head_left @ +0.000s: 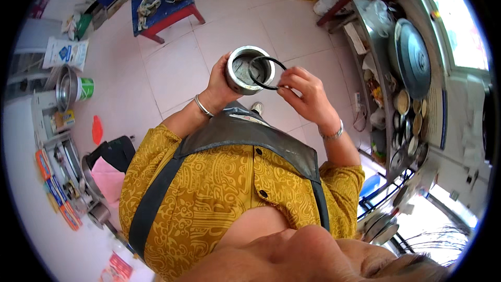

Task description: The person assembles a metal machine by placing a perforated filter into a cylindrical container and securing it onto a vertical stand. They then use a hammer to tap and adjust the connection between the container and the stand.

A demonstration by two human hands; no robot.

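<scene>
My left hand [218, 82] is wrapped round the side of a small round metal pot [249, 50] with a thick pale rim. The pot's mouth tips up toward me, and its inside looks grey and worn with dark marks. A thin black ring [267, 58], like a rubber gasket, is pinched in the fingers of my right hand [305, 91]. Part of the ring lies over the pot's mouth, and its far side reaches in above the opening. Whether the ring touches the rim, I cannot tell.
A low red stool with a blue top [156, 13] stands ahead on the tiled floor [219, 15], bearing a metal bowl and cloths. On the right are a metal shelf [373, 47], a large grey lid [412, 60] and hanging pans. A counter with boxes and a pink cloth [108, 177] is left.
</scene>
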